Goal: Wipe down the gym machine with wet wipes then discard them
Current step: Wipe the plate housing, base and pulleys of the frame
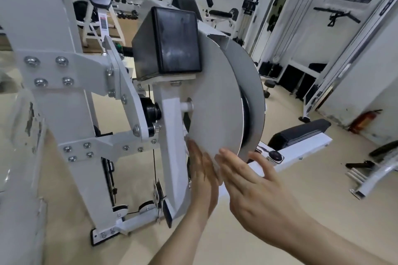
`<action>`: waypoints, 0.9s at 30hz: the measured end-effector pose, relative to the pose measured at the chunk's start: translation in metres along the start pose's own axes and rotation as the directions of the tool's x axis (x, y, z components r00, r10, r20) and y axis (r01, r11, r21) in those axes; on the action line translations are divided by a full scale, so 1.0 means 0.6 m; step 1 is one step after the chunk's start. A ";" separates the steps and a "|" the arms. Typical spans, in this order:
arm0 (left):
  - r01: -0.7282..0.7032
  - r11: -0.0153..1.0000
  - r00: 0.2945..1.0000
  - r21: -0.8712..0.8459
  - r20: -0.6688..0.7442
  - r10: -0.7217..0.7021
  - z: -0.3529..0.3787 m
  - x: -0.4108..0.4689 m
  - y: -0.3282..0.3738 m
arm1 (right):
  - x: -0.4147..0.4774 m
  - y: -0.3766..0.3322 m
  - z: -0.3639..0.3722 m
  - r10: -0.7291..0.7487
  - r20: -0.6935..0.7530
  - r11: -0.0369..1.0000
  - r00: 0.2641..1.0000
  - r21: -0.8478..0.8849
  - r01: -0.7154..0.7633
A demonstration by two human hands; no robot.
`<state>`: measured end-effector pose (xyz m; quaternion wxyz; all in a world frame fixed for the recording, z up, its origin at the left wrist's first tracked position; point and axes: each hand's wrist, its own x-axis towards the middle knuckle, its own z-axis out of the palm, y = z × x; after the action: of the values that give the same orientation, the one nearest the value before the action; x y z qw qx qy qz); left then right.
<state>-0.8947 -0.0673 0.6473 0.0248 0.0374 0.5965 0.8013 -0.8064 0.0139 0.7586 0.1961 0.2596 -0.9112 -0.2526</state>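
The gym had a pale beige floor and white equipment all round. Nearest me, my left hand lay flat, fingers straight, against the lower rim of the gym machine's white disc. My right hand was spread wide just beside it, gripping nothing. I could not make out a wet wipe under either palm. I judged that firm, overlapping strokes along the rim would serve best. Above the hands the disc looked matte and clean, while the black pad looked streaked. Beyond the right hand stood a bench.
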 end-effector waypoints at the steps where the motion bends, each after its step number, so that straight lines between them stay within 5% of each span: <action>1: 0.138 0.987 0.990 -0.087 0.048 -0.134 0.001 -0.016 0.001 | -0.005 -0.005 0.007 -0.030 0.008 0.999 1.000 0.022 0.030; 4: 0.252 0.967 0.952 -0.040 0.192 -0.240 0.002 -0.038 -0.003 | -0.019 -0.011 0.012 -0.035 -0.077 0.982 0.996 0.182 0.048; 6: 0.108 0.991 0.992 0.073 0.065 -0.113 0.009 -0.046 0.017 | -0.028 -0.011 0.010 0.103 -0.193 0.925 0.976 0.380 -0.023; 8: -0.148 0.967 0.987 0.208 -0.034 0.158 0.027 -0.056 0.042 | -0.041 -0.016 0.016 0.317 -0.272 0.824 0.909 0.554 -0.121; 12: -0.511 0.792 0.856 0.333 0.112 0.505 0.044 -0.057 0.090 | -0.066 -0.051 0.030 0.624 -0.281 0.609 0.729 0.760 -0.227; 17: -0.638 0.687 0.765 0.347 0.187 0.616 0.047 0.004 0.175 | -0.066 -0.054 0.053 0.743 -0.231 0.443 0.628 0.873 -0.203; 22: -0.601 0.657 0.750 0.454 0.037 0.660 0.068 -0.028 0.145 | -0.051 -0.015 0.062 0.806 -0.056 0.144 0.590 0.984 -0.103; 27: -0.243 0.735 0.776 0.633 -0.327 0.539 0.068 -0.126 0.074 | -0.066 0.056 0.070 0.686 0.212 -0.263 0.696 0.964 -0.034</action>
<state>-0.8156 -0.0478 0.6993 -0.3148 -0.0322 0.7663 0.5592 -0.8084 0.0765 0.7354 0.2064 0.0547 -0.7369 0.6414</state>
